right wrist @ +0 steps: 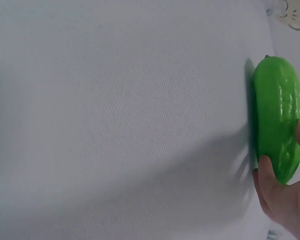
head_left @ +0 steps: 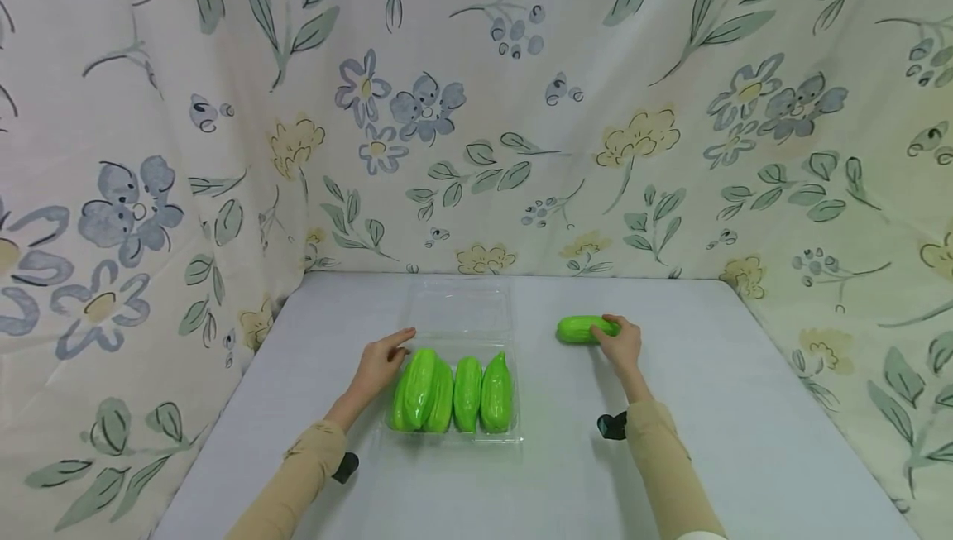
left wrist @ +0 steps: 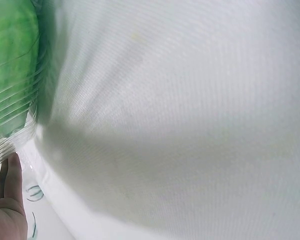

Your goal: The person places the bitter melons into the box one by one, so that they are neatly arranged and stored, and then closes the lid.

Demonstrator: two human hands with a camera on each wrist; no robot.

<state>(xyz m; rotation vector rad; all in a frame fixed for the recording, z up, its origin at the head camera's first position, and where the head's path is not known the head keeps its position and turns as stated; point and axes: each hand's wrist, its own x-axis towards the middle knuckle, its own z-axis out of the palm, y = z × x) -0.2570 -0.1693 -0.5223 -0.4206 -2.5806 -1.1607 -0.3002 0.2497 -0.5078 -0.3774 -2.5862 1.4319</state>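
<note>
On the right of the table, my right hand grips one end of a glossy green cucumber, which lies sideways. The right wrist view shows thumb and fingers on either side of this cucumber. Left of it stands a clear plastic clamshell box, its lid folded back flat. Several green cucumbers lie lengthwise in the box, some stacked at the left. My left hand rests at the box's upper left corner. In the left wrist view its fingers look straight against the clear wall.
A pale tabletop carries everything. Floral cloth hangs behind it and along both sides. A small black device sits at the right wrist, and another at the left wrist.
</note>
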